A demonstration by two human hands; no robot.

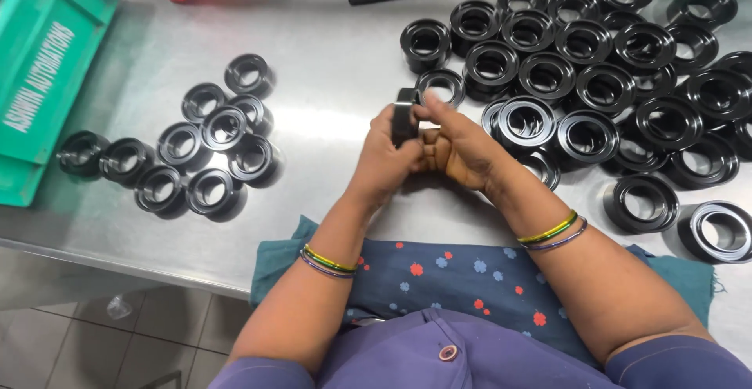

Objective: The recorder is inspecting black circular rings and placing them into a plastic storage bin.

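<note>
The black ring stands on edge, its rim towards the camera and its bore seemingly pointing left to right. Both forearms reach in from below and meet above the steel table. The left hand curls closed around the ring's lower half; the right hand lays its fingers over the top edge, pinching it, thumb hidden.

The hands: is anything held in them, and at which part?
Both hands hold one black ring part on edge. The left hand grips its outer rim; the right hand lays fingers over its top.
</note>
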